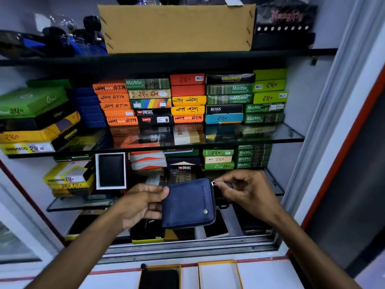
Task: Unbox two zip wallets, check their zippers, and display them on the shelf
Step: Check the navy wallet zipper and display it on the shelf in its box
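Head view: left hand (141, 205) gripping blue wallet (188, 205), right hand (243, 189) seemingly pinching zipper pull (213, 183).

Dim cool light, glare on glass shelf (270, 138), wide-angle bowing at edges.

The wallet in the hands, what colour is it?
Dark blue wallet, with a small silver stud; the head view shows it.

Blue zip wallet (188, 204) in left hand (141, 203), zipper pull (214, 183) pinched by right hand (245, 187).
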{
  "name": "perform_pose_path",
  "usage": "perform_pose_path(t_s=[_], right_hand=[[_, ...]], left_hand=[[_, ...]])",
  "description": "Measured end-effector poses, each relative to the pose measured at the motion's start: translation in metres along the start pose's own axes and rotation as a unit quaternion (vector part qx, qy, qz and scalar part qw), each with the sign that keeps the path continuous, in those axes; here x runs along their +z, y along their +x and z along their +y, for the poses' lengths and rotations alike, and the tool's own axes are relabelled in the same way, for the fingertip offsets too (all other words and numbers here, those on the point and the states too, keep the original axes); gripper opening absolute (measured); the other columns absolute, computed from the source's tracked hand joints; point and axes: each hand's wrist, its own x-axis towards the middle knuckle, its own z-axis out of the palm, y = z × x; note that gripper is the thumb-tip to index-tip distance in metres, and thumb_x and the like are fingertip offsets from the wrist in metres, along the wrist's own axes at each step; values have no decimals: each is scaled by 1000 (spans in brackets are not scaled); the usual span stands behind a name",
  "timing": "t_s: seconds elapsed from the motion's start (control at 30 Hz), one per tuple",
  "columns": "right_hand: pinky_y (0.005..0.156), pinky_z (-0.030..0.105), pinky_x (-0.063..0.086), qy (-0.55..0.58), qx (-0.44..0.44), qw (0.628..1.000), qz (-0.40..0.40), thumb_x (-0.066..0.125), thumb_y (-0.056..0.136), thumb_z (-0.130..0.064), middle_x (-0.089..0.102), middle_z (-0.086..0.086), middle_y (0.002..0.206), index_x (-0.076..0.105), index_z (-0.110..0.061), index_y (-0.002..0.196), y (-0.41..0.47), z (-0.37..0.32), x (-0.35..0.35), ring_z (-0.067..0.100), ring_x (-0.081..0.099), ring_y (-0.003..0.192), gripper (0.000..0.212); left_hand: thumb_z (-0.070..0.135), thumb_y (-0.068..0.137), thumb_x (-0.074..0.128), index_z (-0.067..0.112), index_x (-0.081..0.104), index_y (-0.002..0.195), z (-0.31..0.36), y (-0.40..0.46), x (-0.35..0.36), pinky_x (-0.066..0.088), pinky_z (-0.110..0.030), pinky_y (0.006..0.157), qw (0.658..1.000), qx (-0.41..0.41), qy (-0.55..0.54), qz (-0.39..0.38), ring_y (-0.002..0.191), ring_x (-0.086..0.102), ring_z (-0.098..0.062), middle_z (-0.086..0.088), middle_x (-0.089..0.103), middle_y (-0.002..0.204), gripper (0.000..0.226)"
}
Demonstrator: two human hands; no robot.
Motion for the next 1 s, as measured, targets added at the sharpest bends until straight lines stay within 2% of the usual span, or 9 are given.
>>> perform_pose_path(t_s=[0.13, 0.23, 0.37, 0.53, 0.63, 0.7, 0.8, 0.93, 1.0], right_hand=[[55, 14, 51, 50, 40, 996, 61, 78, 79, -7, 79, -9, 71, 82, -19, 81, -17, -9, 16, -3, 62, 59, 13], [47, 14, 43, 36, 33, 992, 117, 80, 75, -7, 69, -12, 54, 81, -26, 75, -33, -18, 34, -4, 49, 48, 19], [46, 14, 37, -12, 24, 987, 160, 81, 72, -11, 60, -5, 51, 80, -22, 73, -50, -18, 65, -2, 41, 45, 11], [50, 6, 34, -28, 33, 990, 131, 79, 71, -12, 54, -27, 53, 77, -20, 73, -64, -19, 101, -5, 43, 45, 9], [49, 4, 29, -14, 50, 989, 140, 80, 73, -11, 51, -23, 49, 79, -20, 76, -64, -18, 103, -1, 41, 43, 9], [48, 7, 31, -1, 61, 988, 140, 82, 73, -14, 51, -17, 48, 79, -22, 80, -63, -17, 102, 1, 40, 43, 11], [48, 19, 41, -1, 75, 988, 135, 80, 74, -17, 58, -13, 53, 76, -29, 85, -61, -14, 100, 1, 44, 46, 17], [52, 16, 45, -41, 66, 989, 125, 77, 77, -16, 60, -18, 65, 76, -27, 83, -61, -8, 97, 4, 50, 52, 13], [56, 18, 47, -62, 60, 988, 126, 76, 81, -21, 62, -20, 70, 76, -29, 87, -60, -6, 94, 5, 54, 58, 10]], left_hand=[[20, 81, 66, 4, 68, 98, -15, 5, 11, 63, -33, 55, 985, -24, -164, 47, 67, 72, -19, -9, 78, 79, 23], [13, 90, 60, 4, 64, 94, -22, 8, 17, 62, -34, 53, 966, -48, -244, 74, 63, 76, -17, -10, 78, 75, 11], [13, 90, 60, 3, 64, 93, -32, 12, 29, 62, -35, 49, 951, -70, -292, 75, 62, 75, -19, -12, 77, 73, 11], [17, 89, 62, 2, 64, 88, -37, 13, 41, 61, -31, 47, 929, -91, -349, 87, 76, 67, -20, -13, 67, 88, 15], [22, 92, 60, 1, 61, 85, -38, 10, 48, 56, -27, 40, 921, -75, -371, 96, 51, 71, -16, -12, 71, 65, 22], [23, 93, 57, 1, 60, 86, -41, 8, 52, 56, -27, 40, 914, -67, -388, 98, 48, 71, -17, -12, 72, 57, 24], [18, 90, 60, 0, 60, 96, -49, 8, 56, 60, -32, 47, 906, -65, -409, 84, 60, 75, -21, -17, 76, 70, 19], [6, 83, 66, 1, 61, 98, -53, 6, 65, 63, -35, 56, 903, -54, -418, 84, 81, 70, -25, -21, 71, 94, 18], [5, 85, 65, -1, 61, 102, -52, 6, 68, 63, -37, 58, 902, -34, -420, 92, 81, 72, -27, -22, 72, 95, 19]])
